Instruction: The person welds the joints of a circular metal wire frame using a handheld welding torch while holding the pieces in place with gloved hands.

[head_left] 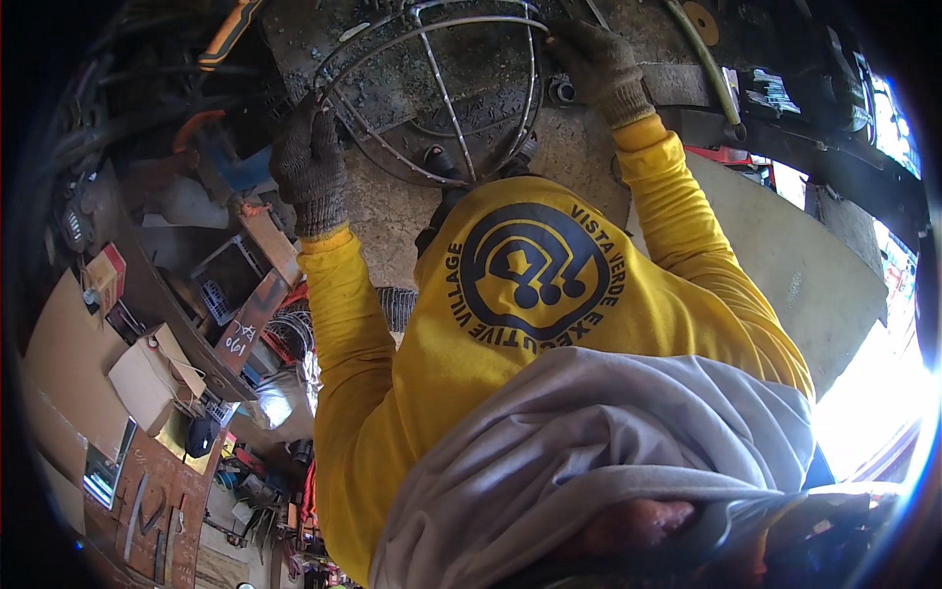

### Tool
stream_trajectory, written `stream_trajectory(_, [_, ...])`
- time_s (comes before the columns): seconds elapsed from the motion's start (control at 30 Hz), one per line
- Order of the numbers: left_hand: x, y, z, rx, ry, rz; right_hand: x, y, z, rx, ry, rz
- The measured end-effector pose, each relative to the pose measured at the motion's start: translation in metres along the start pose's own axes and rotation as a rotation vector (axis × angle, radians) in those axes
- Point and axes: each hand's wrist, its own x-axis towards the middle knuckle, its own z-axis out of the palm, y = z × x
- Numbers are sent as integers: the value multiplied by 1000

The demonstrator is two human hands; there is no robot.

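Left hand: fingers pinching left rim of frame
Right hand: fingers at frame's right rim; cannot tell whether closed
Frame: round, metal, between both hands
Tool: orange-black, left of frame

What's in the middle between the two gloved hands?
A curved metal frame made of thin bars lies between the left hand and right hand. The head view shows it.
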Motion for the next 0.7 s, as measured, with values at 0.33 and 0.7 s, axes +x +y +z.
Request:
stream_trajectory(0.33, [3,6,-1,-4,-37,-28,0,0,0,47,13,12])
stream_trajectory(0.7, [1,7,-4,-7,19,-18,-27,-38,-64,288,191,26])
